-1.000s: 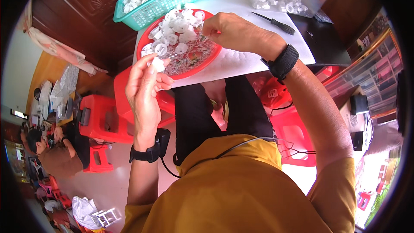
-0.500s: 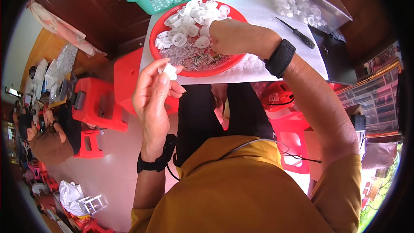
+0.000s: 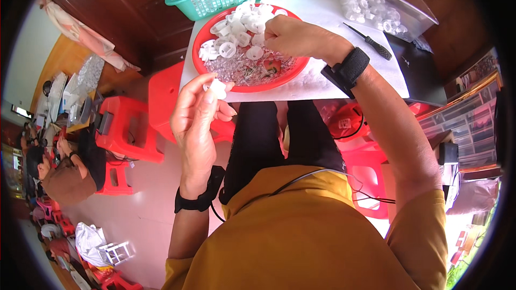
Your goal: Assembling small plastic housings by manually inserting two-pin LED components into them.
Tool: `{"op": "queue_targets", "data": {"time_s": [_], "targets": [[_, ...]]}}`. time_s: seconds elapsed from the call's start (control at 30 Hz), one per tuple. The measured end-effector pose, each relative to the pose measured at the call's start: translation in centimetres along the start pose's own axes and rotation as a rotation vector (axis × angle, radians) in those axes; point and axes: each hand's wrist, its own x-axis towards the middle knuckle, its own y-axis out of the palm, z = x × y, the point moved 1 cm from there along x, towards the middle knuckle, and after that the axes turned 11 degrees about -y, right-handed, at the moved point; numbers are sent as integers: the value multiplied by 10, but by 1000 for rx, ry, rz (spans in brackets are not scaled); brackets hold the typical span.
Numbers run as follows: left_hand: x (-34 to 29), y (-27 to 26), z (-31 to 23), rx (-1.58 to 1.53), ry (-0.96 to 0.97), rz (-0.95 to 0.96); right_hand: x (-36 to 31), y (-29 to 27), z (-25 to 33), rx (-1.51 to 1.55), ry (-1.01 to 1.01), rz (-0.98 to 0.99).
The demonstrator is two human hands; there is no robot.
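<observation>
My left hand (image 3: 196,113) pinches a small white plastic part (image 3: 217,89) between thumb and fingers, just off the near left rim of a red basin (image 3: 199,59). Over the basin's right side hovers my right hand (image 3: 301,38), its fingers curled together; whatever they hold is hidden. Inside the basin, white round plastic parts (image 3: 228,49) are heaped toward the back. Small clear pieces (image 3: 226,69) mixed with thin metal-looking bits lie toward the front.
Behind the basin stands a green basket (image 3: 226,1) full of white parts. A clear bin (image 3: 408,0) with translucent parts is at the back right, near a black screwdriver (image 3: 371,40) on the white tabletop (image 3: 384,70). Red stools (image 3: 126,129) and another person (image 3: 67,174) are at left.
My right hand has lifted slightly and shifted back from the small pieces, uncovering a red patch of the basin floor. My left hand still holds the white plastic part. The view has shifted slightly.
</observation>
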Motion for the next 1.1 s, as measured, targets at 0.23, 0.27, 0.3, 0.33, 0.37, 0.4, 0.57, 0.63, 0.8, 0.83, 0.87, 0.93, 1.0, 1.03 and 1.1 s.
{"op": "queue_targets", "data": {"time_s": [0.23,0.27,0.3,0.33,0.37,0.4,0.57,0.63,0.8,0.83,0.87,0.93,1.0,1.03,1.1], "targets": [[0,7,-7,38,37,2,-11,-9,7,307,74,21],[-1,8,-7,30,42,2,-12,-9,8,307,71,17],[-1,9,-8,32,44,4,-13,-10,9,276,53,13],[-1,10,-8,30,32,14,-15,-10,10,244,35,10],[-1,11,-9,28,20,25,-17,-8,9,244,35,8],[0,11,-10,29,21,23,-18,-5,9,174,-31,-75],[7,12,-10,-49,-26,109,-33,-1,10,61,-260,-293],[10,12,-9,-62,-40,120,-46,-3,24,321,-124,-248],[16,16,-7,-53,-76,154,-70,0,32,559,-93,-227],[17,16,-7,-48,-67,164,-73,1,33,626,-86,-240],[18,17,-7,-44,-59,173,-76,2,35,631,-82,-240],[20,20,-6,-36,-69,175,-82,3,35,667,-91,-300],[22,22,-6,-26,-79,169,-89,4,37,724,-79,-313],[22,23,-6,-43,-68,176,-92,5,40,777,-71,-324],[21,26,-6,-57,-66,178,-98,6,47,786,-80,-323]]}}
